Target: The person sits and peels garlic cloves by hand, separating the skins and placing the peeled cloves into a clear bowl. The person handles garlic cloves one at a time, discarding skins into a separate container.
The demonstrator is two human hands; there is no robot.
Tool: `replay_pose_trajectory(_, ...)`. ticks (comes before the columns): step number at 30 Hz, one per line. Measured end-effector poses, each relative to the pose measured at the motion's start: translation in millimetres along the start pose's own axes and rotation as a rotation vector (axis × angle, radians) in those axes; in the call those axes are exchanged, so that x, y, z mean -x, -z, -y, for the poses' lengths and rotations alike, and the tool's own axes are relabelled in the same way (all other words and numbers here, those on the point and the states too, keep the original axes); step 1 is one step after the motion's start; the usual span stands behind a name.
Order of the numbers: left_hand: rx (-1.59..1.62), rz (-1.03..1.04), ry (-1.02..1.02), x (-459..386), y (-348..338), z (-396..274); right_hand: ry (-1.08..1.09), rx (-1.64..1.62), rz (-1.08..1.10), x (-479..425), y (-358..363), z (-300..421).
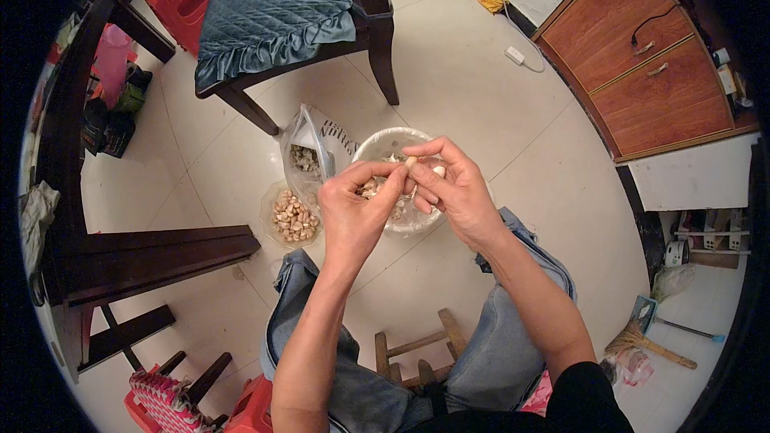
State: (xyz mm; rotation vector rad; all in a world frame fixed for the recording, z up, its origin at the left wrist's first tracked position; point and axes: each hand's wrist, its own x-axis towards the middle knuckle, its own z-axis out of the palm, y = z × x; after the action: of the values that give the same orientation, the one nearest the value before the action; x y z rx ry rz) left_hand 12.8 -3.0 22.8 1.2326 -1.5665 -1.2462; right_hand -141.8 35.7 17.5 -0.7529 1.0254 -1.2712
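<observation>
My left hand (365,192) and my right hand (454,183) meet above a white lined basin (394,135). Between their fingertips is a small pale garlic clove (411,162), gripped from both sides. Another whitish clove (440,171) sits against the fingers of my right hand. Papery skins and some garlic pieces lie in the basin, partly hidden by my hands. To the left on the floor, a clear scalloped bowl (266,216) holds many unpeeled-looking cloves (295,216). Behind it stands an open plastic bag (326,156) with greyish bits inside.
A chair with a blue quilted cover (277,12) stands beyond the bag. A dark table leg (174,258) reaches in from the left. At the right are a wooden cabinet (643,42) and a straw broom (656,346). A wooden stool (415,346) shows between my knees.
</observation>
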Motion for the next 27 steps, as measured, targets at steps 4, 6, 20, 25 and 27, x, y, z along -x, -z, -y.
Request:
replay_pose_trajectory(4,-0.03,-0.01,-0.04,1,1,-1,0.01,0.101,0.017,0,0,0)
replay_pose_trajectory(6,-0.045,-0.017,-0.036,2,2,-2,-0.027,0.105,0.034,2,-1,2)
replay_pose_trajectory(20,0.366,0.045,0.347,-3,3,-4,-0.193,-0.404,0.135,-2,12,4)
replay_pose_trajectory(25,0.371,0.054,0.262,-3,-2,-6,-0.116,-0.154,0.111,0,7,6)
replay_pose_trajectory(27,0.352,0.064,0.27,-3,0,-3,-0.079,-0.101,0.108,1,6,6)
